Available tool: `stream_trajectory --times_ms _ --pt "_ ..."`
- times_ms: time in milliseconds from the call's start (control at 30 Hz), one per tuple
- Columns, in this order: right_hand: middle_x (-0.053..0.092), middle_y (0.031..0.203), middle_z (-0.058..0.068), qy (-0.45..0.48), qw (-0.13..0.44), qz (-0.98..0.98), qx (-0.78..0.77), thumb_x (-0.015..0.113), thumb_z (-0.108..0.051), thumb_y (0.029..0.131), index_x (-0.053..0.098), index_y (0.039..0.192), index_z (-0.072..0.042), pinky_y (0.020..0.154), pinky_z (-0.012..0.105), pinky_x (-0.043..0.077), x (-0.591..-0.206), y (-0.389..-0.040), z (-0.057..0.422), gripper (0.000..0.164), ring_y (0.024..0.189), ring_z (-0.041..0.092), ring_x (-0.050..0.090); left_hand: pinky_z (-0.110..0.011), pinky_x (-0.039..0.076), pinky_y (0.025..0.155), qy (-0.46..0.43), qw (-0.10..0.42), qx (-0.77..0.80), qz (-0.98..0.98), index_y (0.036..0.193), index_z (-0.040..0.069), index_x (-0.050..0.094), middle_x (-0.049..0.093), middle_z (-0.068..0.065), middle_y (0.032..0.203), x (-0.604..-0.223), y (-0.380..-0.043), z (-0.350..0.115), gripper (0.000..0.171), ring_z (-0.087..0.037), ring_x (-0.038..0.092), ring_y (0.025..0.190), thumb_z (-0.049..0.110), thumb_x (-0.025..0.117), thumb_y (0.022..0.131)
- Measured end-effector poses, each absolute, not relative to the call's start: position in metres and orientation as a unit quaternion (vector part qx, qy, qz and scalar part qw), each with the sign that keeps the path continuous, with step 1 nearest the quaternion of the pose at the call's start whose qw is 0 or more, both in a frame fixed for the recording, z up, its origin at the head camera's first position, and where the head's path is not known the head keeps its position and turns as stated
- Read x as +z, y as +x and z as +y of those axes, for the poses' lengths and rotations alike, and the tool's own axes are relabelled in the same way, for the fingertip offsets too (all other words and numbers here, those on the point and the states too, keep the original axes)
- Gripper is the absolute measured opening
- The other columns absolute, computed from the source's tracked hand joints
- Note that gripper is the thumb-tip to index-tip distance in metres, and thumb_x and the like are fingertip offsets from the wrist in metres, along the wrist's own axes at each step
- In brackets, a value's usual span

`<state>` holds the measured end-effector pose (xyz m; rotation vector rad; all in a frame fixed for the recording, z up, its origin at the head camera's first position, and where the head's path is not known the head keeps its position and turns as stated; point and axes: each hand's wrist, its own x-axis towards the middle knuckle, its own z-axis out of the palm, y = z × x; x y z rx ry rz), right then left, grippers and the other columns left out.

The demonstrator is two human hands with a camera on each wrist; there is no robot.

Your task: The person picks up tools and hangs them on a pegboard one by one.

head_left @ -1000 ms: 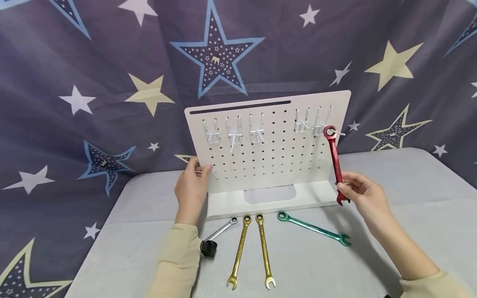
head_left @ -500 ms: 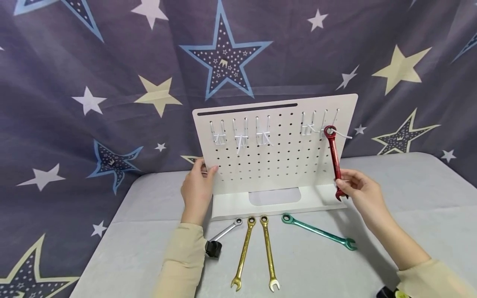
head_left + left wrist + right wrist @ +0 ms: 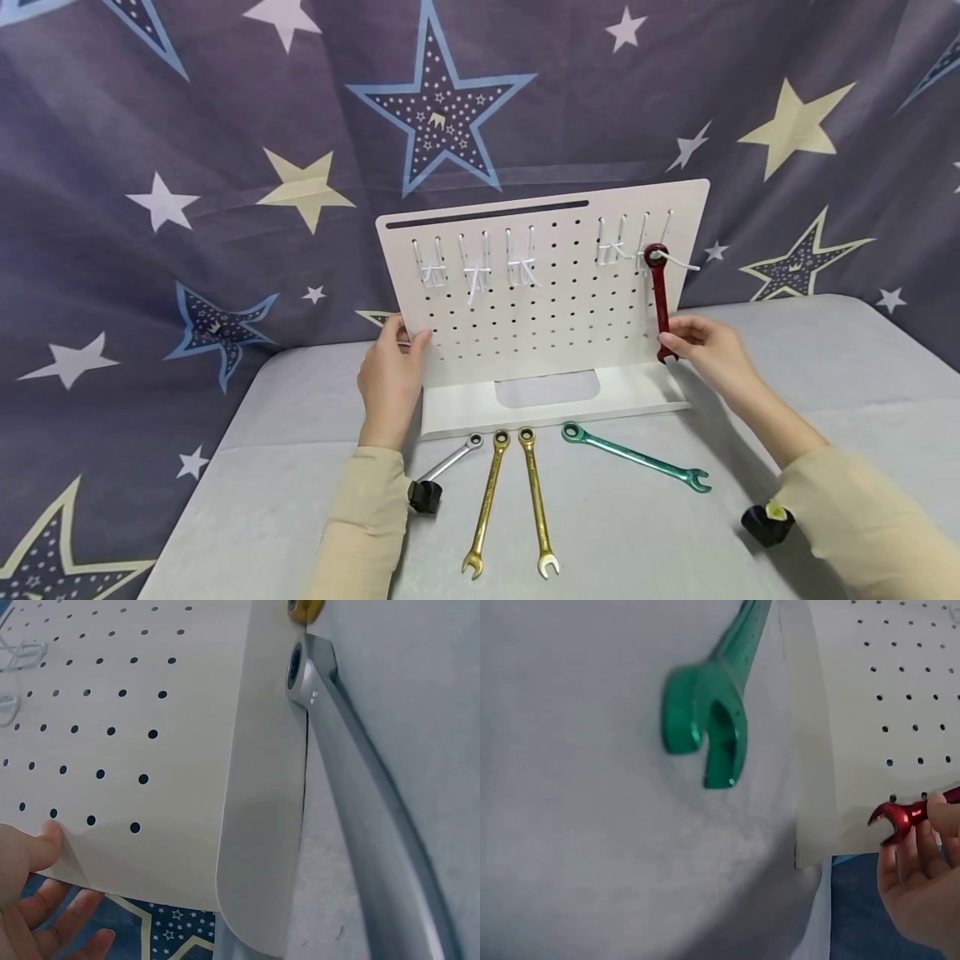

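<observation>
My left hand (image 3: 390,383) grips the left edge of a white pegboard (image 3: 480,337). In the left wrist view its thumb presses the front face, and the other fingers (image 3: 71,915) are behind the edge. With thumb and fingers my right hand (image 3: 712,354) pinches a red combination wrench (image 3: 661,296) near its open end. That wrench hangs upright at the board's right side, its ring end around the rightmost white hook (image 3: 684,263). The right wrist view shows the red open jaw end (image 3: 901,819) sticking out past the right hand (image 3: 922,892), close in front of the board.
On the grey table (image 3: 615,542), before the board's base, lie a silver wrench (image 3: 452,457), two gold wrenches (image 3: 487,508) (image 3: 537,508) and a green wrench (image 3: 637,457). Several white hooks (image 3: 521,262) hold nothing. A star-patterned curtain (image 3: 562,142) hangs behind.
The right hand has brought the red wrench's lower end inward and toward the board, and its ring sits farther along the hook. The left hand keeps its grip on the board.
</observation>
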<state>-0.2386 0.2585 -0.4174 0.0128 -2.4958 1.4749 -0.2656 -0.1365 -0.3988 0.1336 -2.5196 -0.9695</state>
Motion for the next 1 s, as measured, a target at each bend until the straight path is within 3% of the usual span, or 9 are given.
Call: stream_trajectory --times_ms 167,567,800,1000 --pt "0.07 0.103 0.021 0.029 0.123 -0.861 0.492 0.068 -0.011 0.095 0.06 0.111 0.013 0.066 0.011 0.048 -0.423 -0.249 0.258 0.03 0.077 -0.013 0.056 -0.047 0.046 0.072 0.047 0.217 -0.351 -0.91 0.121 0.011 0.062 0.071 -0.007 0.1 -0.4 -0.266 -0.136 0.036 -0.028 0.066 0.089 0.036 0.067 0.095" --pt "0.067 0.105 0.026 0.051 0.126 -0.88 0.455 0.066 -0.013 0.097 0.061 0.11 0.011 0.067 0.014 0.047 -0.419 -0.249 0.256 0.027 0.079 -0.006 0.056 -0.047 0.046 0.074 0.05 0.211 -0.35 -0.911 0.121 0.012 0.061 0.071 -0.007 0.102 -0.401 -0.267 -0.135 0.036 -0.027 0.066 0.091 0.035 0.067 0.095" --pt "0.068 0.106 0.025 0.083 0.16 -0.9 0.397 0.062 -0.009 0.098 0.066 0.11 0.008 0.074 0.012 0.043 -0.413 -0.239 0.26 0.02 0.095 0.033 0.064 -0.049 0.046 0.076 0.051 0.205 -0.345 -0.915 0.122 0.013 0.06 0.071 -0.007 0.104 -0.399 -0.267 -0.136 0.036 -0.026 0.067 0.095 0.037 0.065 0.096" --pt "0.069 0.106 0.023 0.076 0.138 -0.904 0.398 0.057 -0.009 0.1 0.065 0.115 0.006 0.071 0.013 0.045 -0.407 -0.224 0.263 0.022 0.087 0.007 0.061 -0.049 0.046 0.076 0.044 0.201 -0.346 -0.915 0.122 0.013 0.06 0.071 -0.007 0.104 -0.398 -0.267 -0.137 0.035 -0.026 0.067 0.095 0.037 0.065 0.097"
